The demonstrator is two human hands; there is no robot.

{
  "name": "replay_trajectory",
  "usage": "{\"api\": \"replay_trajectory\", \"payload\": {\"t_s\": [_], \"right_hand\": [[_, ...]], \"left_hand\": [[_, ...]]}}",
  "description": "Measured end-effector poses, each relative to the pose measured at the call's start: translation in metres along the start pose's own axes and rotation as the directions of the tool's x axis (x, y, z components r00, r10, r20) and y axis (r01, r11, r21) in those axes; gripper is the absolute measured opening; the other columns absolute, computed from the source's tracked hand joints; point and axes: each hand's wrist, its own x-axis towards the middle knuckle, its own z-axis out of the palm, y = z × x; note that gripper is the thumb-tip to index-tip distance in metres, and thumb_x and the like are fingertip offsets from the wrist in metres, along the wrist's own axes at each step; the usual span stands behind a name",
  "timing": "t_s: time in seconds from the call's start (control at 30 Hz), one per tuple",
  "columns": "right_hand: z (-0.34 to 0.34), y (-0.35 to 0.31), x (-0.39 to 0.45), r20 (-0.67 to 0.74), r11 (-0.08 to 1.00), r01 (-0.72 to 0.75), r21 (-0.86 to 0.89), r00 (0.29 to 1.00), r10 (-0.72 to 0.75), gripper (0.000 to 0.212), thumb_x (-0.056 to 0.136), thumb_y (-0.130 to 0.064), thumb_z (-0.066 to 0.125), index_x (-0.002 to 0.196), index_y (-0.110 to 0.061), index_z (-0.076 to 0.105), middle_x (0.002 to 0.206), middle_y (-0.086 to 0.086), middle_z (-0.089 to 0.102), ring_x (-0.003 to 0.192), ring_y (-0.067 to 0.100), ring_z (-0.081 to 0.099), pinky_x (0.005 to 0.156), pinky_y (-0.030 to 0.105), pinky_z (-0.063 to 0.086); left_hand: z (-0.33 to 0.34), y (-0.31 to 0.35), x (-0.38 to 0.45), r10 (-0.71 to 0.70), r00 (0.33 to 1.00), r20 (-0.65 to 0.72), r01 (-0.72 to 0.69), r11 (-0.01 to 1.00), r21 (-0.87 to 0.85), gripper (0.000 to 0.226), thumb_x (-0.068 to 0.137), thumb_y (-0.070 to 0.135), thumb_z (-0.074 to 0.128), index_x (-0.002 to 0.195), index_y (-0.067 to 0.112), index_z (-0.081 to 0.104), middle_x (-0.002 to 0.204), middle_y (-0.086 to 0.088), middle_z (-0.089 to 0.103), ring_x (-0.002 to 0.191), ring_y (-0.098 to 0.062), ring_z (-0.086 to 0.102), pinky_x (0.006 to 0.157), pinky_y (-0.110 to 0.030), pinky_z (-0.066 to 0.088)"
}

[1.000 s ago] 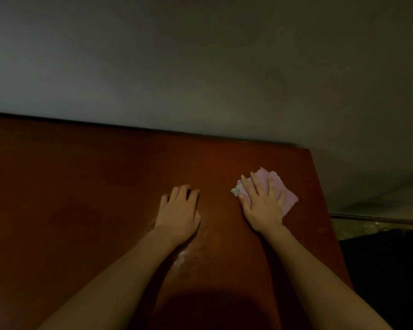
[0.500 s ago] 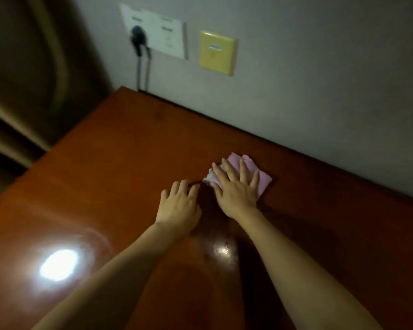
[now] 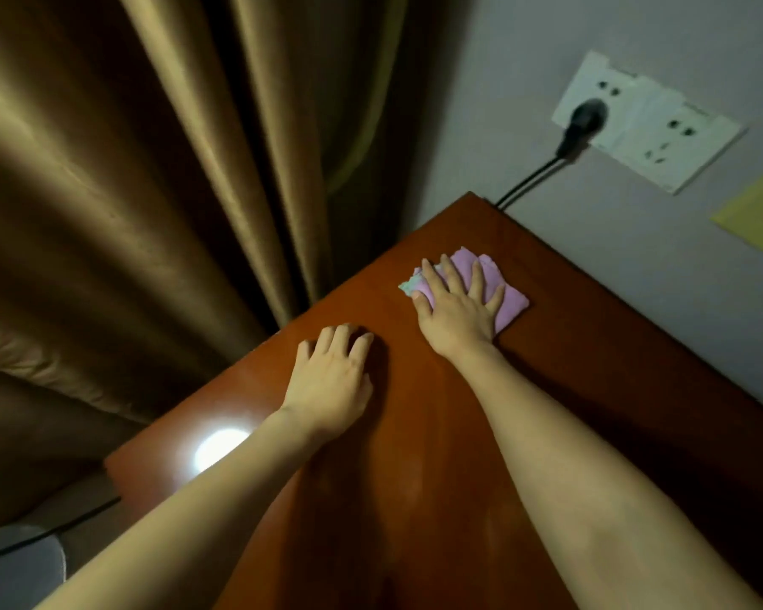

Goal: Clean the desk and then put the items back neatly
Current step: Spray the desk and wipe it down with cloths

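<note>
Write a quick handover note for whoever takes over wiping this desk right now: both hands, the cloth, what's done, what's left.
Right hand: flat, fingers spread, pressing the pink cloth onto the desk near its far corner, below the wall socket.
Left hand: empty, palm down on the desk, bracing.
Done: wiping is under way; no items lie on the visible desktop.
Left: finish wiping, then put the items back neatly. They are out of view, so find them first.

Two hands [image 3: 331, 380], one cloth [image 3: 509, 301], one desk [image 3: 415, 499].
</note>
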Motion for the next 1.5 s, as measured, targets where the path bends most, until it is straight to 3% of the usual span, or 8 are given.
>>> {"api": "replay_trajectory", "payload": {"t_s": [0.27,0.47,0.63,1.0,1.1,1.2,1.33,1.5], "right_hand": [[0.005,-0.063,0.045,-0.014,0.985,0.166,-0.044,0.986,-0.167,0.052,0.099,-0.051,0.018,0.150,-0.039,0.012,0.160,-0.006,0.008,0.146,0.029,-0.006,0.114,0.060,0.001],[0.007,-0.060,0.014,-0.006,0.965,0.257,-0.044,0.966,-0.258,0.051,0.100,-0.048,0.021,0.149,-0.041,0.011,0.160,-0.008,0.007,0.147,0.027,-0.005,0.114,0.059,0.000],[0.013,-0.039,-0.020,0.002,0.975,0.221,-0.038,0.975,-0.221,0.053,0.100,-0.048,0.022,0.150,-0.041,0.007,0.160,-0.010,0.003,0.147,0.026,-0.007,0.114,0.057,-0.002],[0.012,0.114,-0.146,-0.011,1.000,-0.013,-0.003,1.000,0.012,0.053,0.100,-0.049,0.023,0.149,-0.043,0.006,0.159,-0.013,0.002,0.147,0.022,-0.007,0.114,0.055,-0.003],[0.014,0.164,-0.189,-0.012,0.997,-0.081,-0.008,0.997,0.080,0.054,0.096,-0.053,0.011,0.149,-0.043,0.007,0.159,-0.013,0.004,0.147,0.023,-0.005,0.113,0.056,-0.001],[0.017,0.217,-0.232,-0.036,0.986,-0.167,0.015,0.985,0.167,0.070,0.082,-0.057,-0.005,0.149,-0.044,0.010,0.159,-0.013,0.006,0.147,0.023,-0.004,0.114,0.055,-0.001],[0.025,0.292,-0.291,-0.046,0.959,-0.284,0.025,0.958,0.284,0.057,0.093,-0.054,0.010,0.149,-0.043,0.009,0.160,-0.012,0.003,0.147,0.023,-0.007,0.114,0.054,-0.005],[0.033,0.377,-0.379,-0.083,0.924,-0.376,0.061,0.921,0.380,0.066,0.086,-0.056,0.000,0.149,-0.042,0.015,0.159,-0.012,0.009,0.147,0.024,-0.007,0.113,0.054,-0.006]], "left_hand": [[0.003,-0.037,-0.004,-0.032,0.997,-0.074,0.028,0.998,-0.057,0.056,0.093,0.034,0.045,0.145,0.019,0.031,0.146,-0.005,0.032,0.134,-0.023,0.029,0.107,-0.037,0.024],[-0.001,-0.028,-0.014,-0.084,0.996,-0.027,0.083,0.995,-0.048,0.056,0.094,0.037,0.043,0.146,0.022,0.029,0.148,-0.003,0.028,0.136,-0.022,0.025,0.105,-0.037,0.024],[-0.001,0.003,-0.017,-0.078,0.996,-0.033,0.076,0.995,-0.060,0.054,0.094,0.035,0.042,0.145,0.022,0.029,0.147,-0.002,0.030,0.135,-0.021,0.026,0.103,-0.036,0.027],[0.021,0.143,-0.047,0.083,0.993,0.081,-0.080,0.996,-0.044,0.055,0.097,0.035,0.037,0.147,0.020,0.023,0.148,-0.004,0.027,0.137,-0.023,0.023,0.107,-0.039,0.025],[0.031,0.197,-0.059,0.162,0.982,0.100,-0.159,0.987,-0.036,0.054,0.096,0.034,0.036,0.147,0.021,0.023,0.148,-0.004,0.027,0.136,-0.023,0.023,0.107,-0.040,0.025],[0.045,0.248,-0.078,0.225,0.968,0.112,-0.224,0.974,-0.022,0.054,0.097,0.034,0.036,0.147,0.021,0.022,0.149,-0.004,0.025,0.138,-0.023,0.021,0.109,-0.040,0.024],[0.068,0.316,-0.108,0.293,0.941,0.171,-0.297,0.955,-0.001,0.055,0.098,0.036,0.034,0.148,0.022,0.019,0.151,-0.004,0.022,0.140,-0.022,0.018,0.111,-0.040,0.022],[0.099,0.410,-0.151,0.381,0.902,0.203,-0.388,0.922,-0.007,0.054,0.098,0.036,0.034,0.148,0.022,0.019,0.151,-0.003,0.022,0.139,-0.021,0.019,0.110,-0.039,0.022]]}}
